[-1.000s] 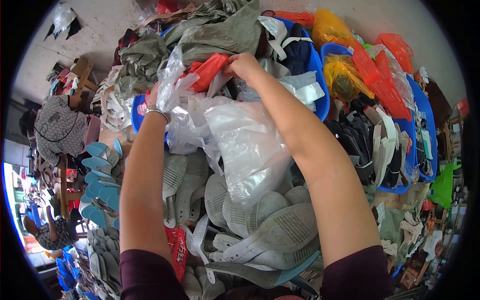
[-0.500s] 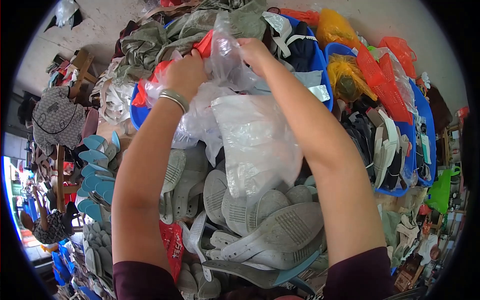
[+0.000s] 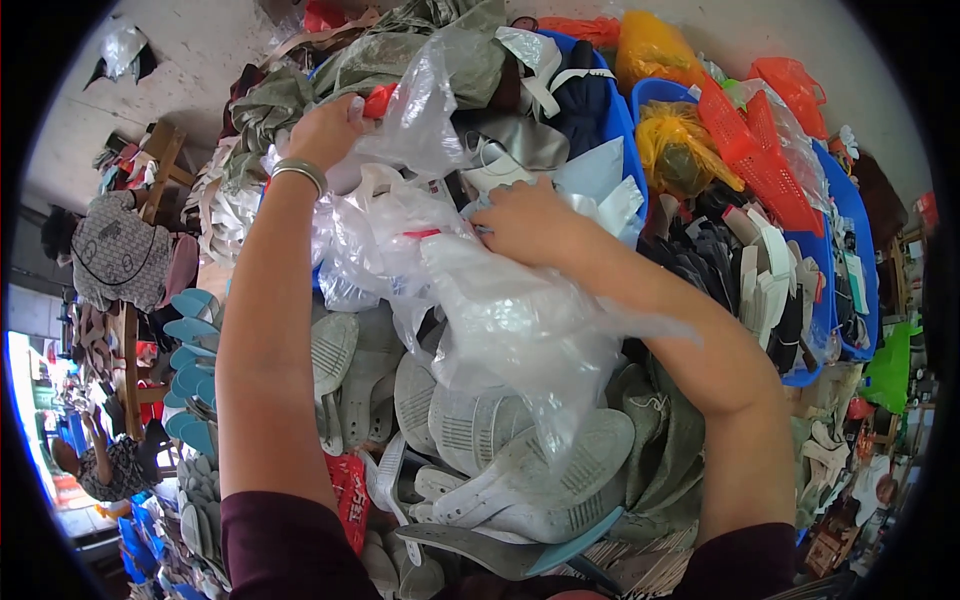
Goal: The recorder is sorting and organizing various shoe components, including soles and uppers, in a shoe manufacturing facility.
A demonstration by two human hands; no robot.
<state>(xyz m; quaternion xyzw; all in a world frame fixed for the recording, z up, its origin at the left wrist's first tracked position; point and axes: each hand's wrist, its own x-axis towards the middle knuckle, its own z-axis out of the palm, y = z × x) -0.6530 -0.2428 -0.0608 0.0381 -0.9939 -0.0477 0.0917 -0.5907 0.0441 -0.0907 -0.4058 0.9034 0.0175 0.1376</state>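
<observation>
Left hand (image 3: 328, 135), left end of blue bin (image 3: 624, 130): fingers pinched on clear plastic (image 3: 425, 112), held aside so silvery pieces (image 3: 530, 143) show. Right hand (image 3: 525, 224) over bin: half-curled, grip unclear.

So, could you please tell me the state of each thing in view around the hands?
Left hand: beside red plastic, grip unclear
Right hand: at the clear bags, grip unclear
Clear bags: crumpled, loosely draped
Grey-green cloth: rumpled
Grey soles: piled, overlapping
Blue bin: heaped full
Red basket: tilted
Yellow bag beside the basket: bunched up
</observation>
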